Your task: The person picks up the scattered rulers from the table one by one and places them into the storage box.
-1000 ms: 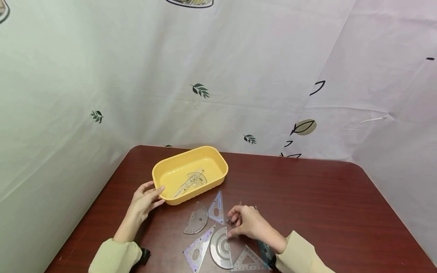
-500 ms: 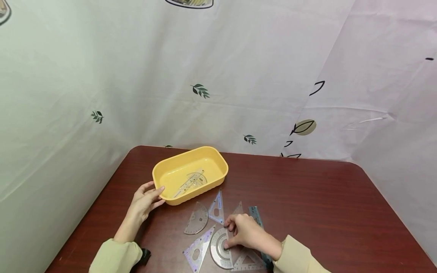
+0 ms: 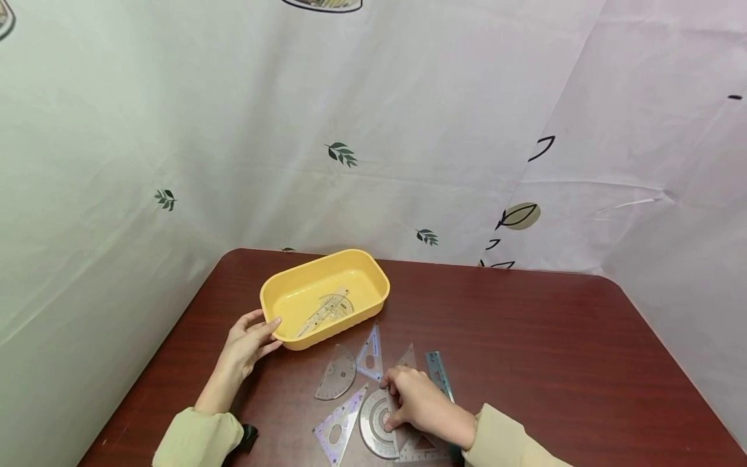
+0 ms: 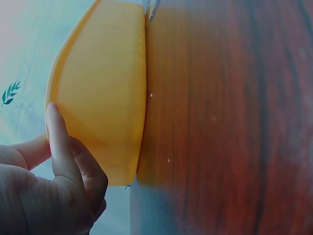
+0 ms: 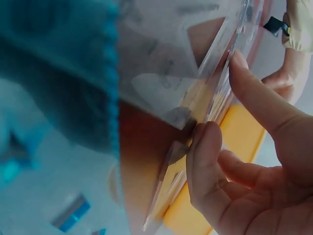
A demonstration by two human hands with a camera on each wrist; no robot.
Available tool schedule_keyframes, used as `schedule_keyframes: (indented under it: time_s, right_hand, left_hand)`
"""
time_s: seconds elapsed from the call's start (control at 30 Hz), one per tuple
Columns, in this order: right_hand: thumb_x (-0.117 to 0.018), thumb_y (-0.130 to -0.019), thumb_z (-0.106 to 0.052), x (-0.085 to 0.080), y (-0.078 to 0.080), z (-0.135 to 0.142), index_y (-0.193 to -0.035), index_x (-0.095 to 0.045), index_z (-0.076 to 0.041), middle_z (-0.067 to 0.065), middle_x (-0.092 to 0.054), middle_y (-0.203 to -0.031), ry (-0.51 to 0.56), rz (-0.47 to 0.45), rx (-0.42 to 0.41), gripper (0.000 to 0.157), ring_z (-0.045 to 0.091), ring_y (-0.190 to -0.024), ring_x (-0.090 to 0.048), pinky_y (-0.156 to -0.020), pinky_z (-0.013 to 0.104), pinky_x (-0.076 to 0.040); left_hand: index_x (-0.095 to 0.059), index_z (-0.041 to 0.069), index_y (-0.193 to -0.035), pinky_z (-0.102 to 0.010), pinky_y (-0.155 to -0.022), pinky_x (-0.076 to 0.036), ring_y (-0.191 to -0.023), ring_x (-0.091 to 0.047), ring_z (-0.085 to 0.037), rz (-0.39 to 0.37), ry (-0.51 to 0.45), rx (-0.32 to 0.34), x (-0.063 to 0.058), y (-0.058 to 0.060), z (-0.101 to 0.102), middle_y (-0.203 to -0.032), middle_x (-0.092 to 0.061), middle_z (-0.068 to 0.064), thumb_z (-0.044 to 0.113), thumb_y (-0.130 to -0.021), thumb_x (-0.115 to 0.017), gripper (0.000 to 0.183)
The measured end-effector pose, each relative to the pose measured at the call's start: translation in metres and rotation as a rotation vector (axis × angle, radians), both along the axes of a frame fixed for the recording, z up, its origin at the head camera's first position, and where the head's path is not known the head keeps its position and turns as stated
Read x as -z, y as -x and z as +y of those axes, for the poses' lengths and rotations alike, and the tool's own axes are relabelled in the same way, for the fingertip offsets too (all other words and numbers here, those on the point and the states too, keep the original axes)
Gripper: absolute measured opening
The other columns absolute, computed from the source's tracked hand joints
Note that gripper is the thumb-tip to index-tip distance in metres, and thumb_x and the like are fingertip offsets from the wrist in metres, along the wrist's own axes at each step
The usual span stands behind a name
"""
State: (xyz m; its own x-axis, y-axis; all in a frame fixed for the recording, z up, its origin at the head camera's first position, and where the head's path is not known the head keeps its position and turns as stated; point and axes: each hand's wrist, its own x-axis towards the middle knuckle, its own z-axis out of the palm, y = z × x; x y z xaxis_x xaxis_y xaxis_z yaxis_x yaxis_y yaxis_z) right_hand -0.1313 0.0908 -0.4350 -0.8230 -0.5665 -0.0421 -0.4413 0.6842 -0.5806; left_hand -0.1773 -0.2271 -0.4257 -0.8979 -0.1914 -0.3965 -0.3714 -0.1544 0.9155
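Observation:
My left hand (image 3: 245, 344) grips the near left corner of a yellow plastic tray (image 3: 323, 334), thumb over the rim and fingers against the outer wall (image 4: 107, 98). My right hand (image 3: 423, 402) pinches the straight edge of a large clear protractor (image 3: 370, 431) lying on the table. Its thumb (image 5: 239, 63) and forefinger (image 5: 205, 142) show at the clear plastic edge in the right wrist view. Around it lie a purple-marked set square (image 3: 350, 415), a blue-marked set square (image 3: 373, 353), a smaller clear protractor (image 3: 337, 379) and a clear set square (image 3: 408, 454), partly hidden by the hand.
A teal ruler (image 3: 436, 370) lies right of my right hand, partly under the forearm. Another clear triangle tip (image 3: 408, 355) shows behind the knuckles. Inside the tray are a clear ruler (image 3: 315, 319) and a small protractor (image 3: 345, 305). A patterned white cloth (image 3: 408, 130) hangs behind the brown table (image 3: 525, 350).
My right hand has shifted slightly left and down onto the large protractor, uncovering the teal ruler's top and the clear triangle tip. The left hand and tray have stayed put.

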Motion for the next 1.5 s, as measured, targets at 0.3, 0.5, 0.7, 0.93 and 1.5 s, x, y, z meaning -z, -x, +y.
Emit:
schedule_keyframes:
  time_s: [0.3,0.5,0.7,0.93,1.5]
  right_hand:
    - [-0.095,-0.051,-0.027,-0.004,0.009,-0.006,-0.087,-0.060,-0.014,-0.009,-0.049,-0.072,-0.145,0.012,-0.043,0.052,0.005,-0.063,-0.042,-0.058,0.020,-0.038]
    - [-0.095,-0.053,-0.026,-0.008,0.009,-0.007,-0.087,-0.060,-0.014,-0.008,-0.049,-0.072,-0.164,-0.001,-0.060,0.051,0.005,-0.063,-0.041,-0.058,0.020,-0.037]
    - [-0.094,-0.051,-0.029,-0.011,0.006,-0.004,-0.095,-0.062,-0.015,-0.008,-0.054,-0.079,-0.137,0.016,-0.080,0.056,0.005,-0.067,-0.046,-0.059,0.020,-0.040]
    - [-0.094,-0.042,-0.038,-0.009,0.001,-0.003,-0.108,-0.063,-0.019,-0.002,-0.060,-0.100,-0.195,0.107,-0.132,0.076,0.017,-0.086,-0.060,-0.067,0.027,-0.050]
    - [-0.094,-0.037,-0.043,-0.010,0.009,-0.015,-0.093,-0.049,-0.021,-0.007,-0.039,-0.087,-0.366,0.111,-0.165,0.075,0.008,-0.077,-0.041,-0.062,0.022,-0.041]
  left_hand:
    - [-0.013,0.004,-0.150,-0.018,-0.068,-0.059,-0.070,-0.059,-0.003,-0.001,0.000,-0.003,0.001,0.001,0.000,-0.102,-0.052,0.001,0.015,-0.092,-0.065,0.078]
    - [-0.014,0.004,-0.149,-0.018,-0.067,-0.059,-0.070,-0.060,-0.003,0.000,-0.006,-0.005,0.000,0.000,0.000,-0.099,-0.052,0.002,0.014,-0.092,-0.064,0.076]
    - [-0.015,0.003,-0.149,-0.018,-0.067,-0.059,-0.069,-0.059,-0.003,0.003,-0.008,-0.005,-0.001,0.001,0.001,-0.095,-0.053,0.004,0.013,-0.092,-0.064,0.075]
    - [-0.015,0.004,-0.149,-0.018,-0.067,-0.059,-0.068,-0.059,-0.003,0.001,-0.003,-0.005,0.000,0.000,0.000,-0.095,-0.054,0.004,0.014,-0.092,-0.064,0.076]
    - [-0.014,0.004,-0.149,-0.019,-0.067,-0.059,-0.068,-0.058,-0.003,-0.002,-0.006,-0.005,0.000,0.000,0.000,-0.093,-0.054,0.006,0.014,-0.092,-0.064,0.077]
